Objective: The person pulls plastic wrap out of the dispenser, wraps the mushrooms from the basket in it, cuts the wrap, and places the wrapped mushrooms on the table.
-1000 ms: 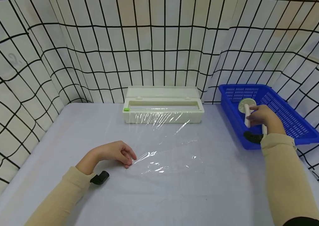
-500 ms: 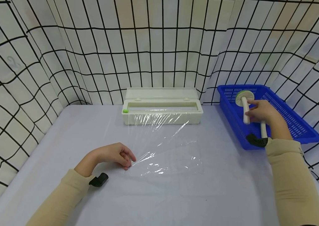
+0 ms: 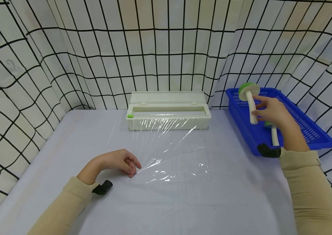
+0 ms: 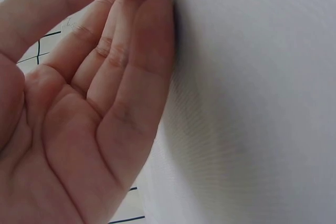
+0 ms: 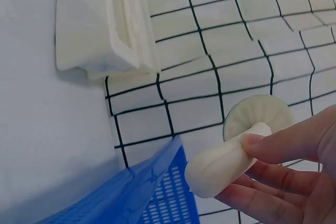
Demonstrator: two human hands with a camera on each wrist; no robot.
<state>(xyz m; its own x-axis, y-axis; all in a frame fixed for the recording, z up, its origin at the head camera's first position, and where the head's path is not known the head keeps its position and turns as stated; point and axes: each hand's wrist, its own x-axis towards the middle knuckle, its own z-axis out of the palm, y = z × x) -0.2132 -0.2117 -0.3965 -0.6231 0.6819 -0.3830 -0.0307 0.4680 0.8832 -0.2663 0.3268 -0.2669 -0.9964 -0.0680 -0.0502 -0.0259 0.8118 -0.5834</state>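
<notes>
My right hand (image 3: 273,112) grips the white stem of a toy mushroom (image 3: 251,106) with a green cap, held raised over the blue basket (image 3: 243,131). In the right wrist view, thumb and fingers pinch that stem, and the cap's pale underside faces the camera. A second green-capped mushroom (image 3: 275,136) lies in the basket, partly hidden by the hand. Clear plastic wrap (image 3: 166,163) stretches from a white wrap dispenser (image 3: 168,124) toward me over the table. My left hand (image 3: 117,162) pinches its near left corner low at the tabletop, where creases converge; the left wrist view hides the contact.
The dispenser's lid (image 3: 168,97) stands raised, and a small green slider (image 3: 130,116) sits at its left end. A black wire grid (image 3: 168,54) with white behind it encloses the back and sides. A white cloth (image 3: 183,209) covers the table.
My right hand has lifted the mushroom up and slightly left from inside the basket, exposing more of the second mushroom. My left hand has stayed in place on the wrap.
</notes>
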